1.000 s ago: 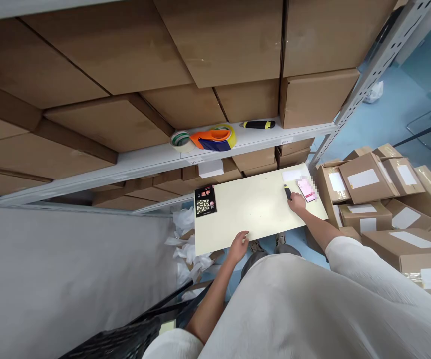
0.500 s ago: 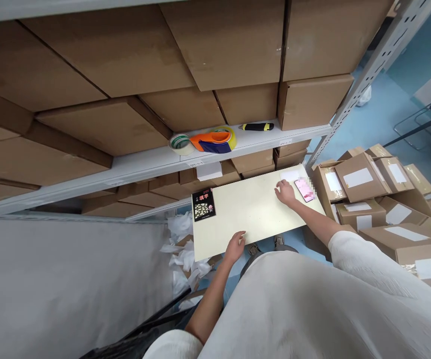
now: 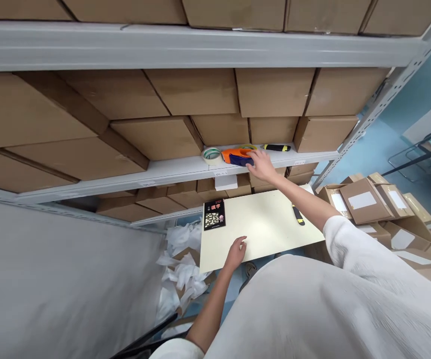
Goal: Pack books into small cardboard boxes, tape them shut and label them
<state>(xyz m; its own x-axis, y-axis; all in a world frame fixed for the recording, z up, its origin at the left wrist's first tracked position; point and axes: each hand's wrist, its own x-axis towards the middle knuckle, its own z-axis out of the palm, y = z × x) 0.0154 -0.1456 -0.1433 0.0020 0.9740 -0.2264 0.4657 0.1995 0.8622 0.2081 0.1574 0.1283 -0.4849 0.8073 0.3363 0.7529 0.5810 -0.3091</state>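
My right hand (image 3: 262, 166) reaches to the shelf, its fingers and thumb around the right end of an orange and dark blue tape dispenser (image 3: 232, 156). The dispenser still lies on the shelf, partly covered by my fingers. Beside it on the left is a roll of pale tape (image 3: 212, 155); to the right lies a yellow and black utility knife (image 3: 277, 147). My left hand (image 3: 236, 252) is open and holds nothing, at the front edge of a cream tabletop (image 3: 262, 219). A black booklet (image 3: 214, 214) lies at the tabletop's left end. Another utility knife (image 3: 298, 215) rests near my right forearm.
Brown cartons (image 3: 159, 142) fill the grey metal shelving (image 3: 185, 167) ahead. Open cartons with white labels (image 3: 364, 199) are piled on the right. Crumpled white wrapping (image 3: 187, 274) lies on the floor to the left, near a grey wall (image 3: 62, 269).
My right hand has moved from the tabletop up to the tape dispenser. A utility knife now shows on the tabletop; the phone there is out of sight. The view has tilted up.
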